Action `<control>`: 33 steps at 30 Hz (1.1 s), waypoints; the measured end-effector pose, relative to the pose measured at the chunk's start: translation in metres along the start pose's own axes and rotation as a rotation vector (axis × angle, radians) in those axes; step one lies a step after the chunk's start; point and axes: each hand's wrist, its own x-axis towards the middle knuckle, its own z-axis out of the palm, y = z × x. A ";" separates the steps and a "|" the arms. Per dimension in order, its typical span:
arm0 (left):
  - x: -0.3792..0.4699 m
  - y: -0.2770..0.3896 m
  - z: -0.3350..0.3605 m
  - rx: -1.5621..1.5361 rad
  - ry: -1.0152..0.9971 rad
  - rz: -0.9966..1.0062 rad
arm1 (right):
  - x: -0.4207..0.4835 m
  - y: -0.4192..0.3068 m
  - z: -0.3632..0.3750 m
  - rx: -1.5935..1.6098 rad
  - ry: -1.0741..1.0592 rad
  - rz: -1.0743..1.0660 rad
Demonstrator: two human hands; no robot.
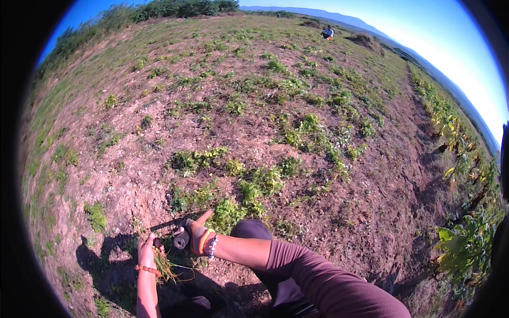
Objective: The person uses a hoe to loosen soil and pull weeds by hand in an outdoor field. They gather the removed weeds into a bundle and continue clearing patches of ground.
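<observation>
My left hand, with a beaded bracelet at its wrist, is closed on a bunch of pulled weeds with thin pale stems hanging to the right. My right hand, in a fingerless glove with an orange cuff, grips the handle of a hand tool, one finger pointing out. The tool's dark, narrow metal part reaches left, above my left hand. Its far end is hard to make out. Low green leafy plants grow just beyond my right hand.
My bent knee is close to my right forearm. Patchy green plants spread over dry, stony soil. Taller yellowing plants line the right side past a furrow. Far off, another person sits or crouches in the field.
</observation>
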 end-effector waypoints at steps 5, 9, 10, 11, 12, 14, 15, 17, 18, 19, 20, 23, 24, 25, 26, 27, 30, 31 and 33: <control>0.001 -0.001 0.003 -0.005 -0.015 -0.027 | 0.022 -0.003 -0.012 0.039 -0.024 0.040; 0.005 -0.004 -0.006 0.016 -0.020 -0.016 | 0.004 -0.003 -0.001 -0.005 -0.014 0.053; 0.007 -0.005 -0.006 0.024 -0.024 -0.003 | 0.010 -0.004 -0.005 0.012 -0.020 0.078; 0.008 -0.006 -0.007 0.032 -0.028 0.011 | 0.014 -0.004 -0.008 -0.011 -0.044 0.086; 0.009 -0.007 -0.005 0.033 -0.051 0.051 | 0.018 -0.006 -0.013 -0.035 -0.064 0.088; 0.007 -0.008 0.000 0.021 -0.071 0.034 | 0.026 -0.012 -0.023 -0.070 -0.093 0.103; 0.004 -0.004 0.003 0.018 -0.079 0.024 | 0.026 -0.013 -0.025 -0.076 -0.095 0.105; -0.008 0.001 0.014 0.032 -0.048 0.006 | 0.026 -0.016 -0.030 -0.093 -0.096 0.108; -0.012 0.009 0.012 0.038 -0.011 0.010 | 0.020 -0.009 -0.018 -0.089 -0.080 0.070; -0.011 0.011 0.007 0.031 -0.017 0.037 | 0.012 -0.003 -0.007 -0.093 -0.058 0.034; -0.007 0.011 0.001 0.021 -0.019 0.064 | 0.013 -0.002 -0.004 -0.061 -0.106 0.077; 0.006 -0.013 -0.004 -0.010 -0.074 0.078 | 0.012 -0.016 -0.025 0.058 -0.275 0.178; 0.010 -0.016 -0.004 0.028 -0.091 0.075 | 0.015 -0.018 -0.032 0.116 -0.307 0.182; 0.010 -0.013 -0.006 0.004 -0.091 0.102 | 0.012 -0.021 -0.028 0.179 -0.280 0.163; 0.014 -0.018 -0.009 -0.047 -0.096 0.117 | 0.010 -0.023 -0.026 0.242 -0.249 0.143; 0.007 -0.010 0.000 -0.050 -0.023 0.096 | 0.010 -0.031 -0.031 0.272 -0.229 0.176; 0.008 -0.009 -0.016 0.017 -0.024 0.114 | 0.004 -0.035 -0.020 0.143 -0.239 0.276; 0.007 -0.007 -0.018 0.070 -0.004 0.116 | 0.001 -0.033 -0.017 0.081 -0.277 0.274; 0.003 -0.018 -0.019 -0.041 0.069 0.101 | -0.020 -0.030 -0.009 -0.416 -0.393 0.106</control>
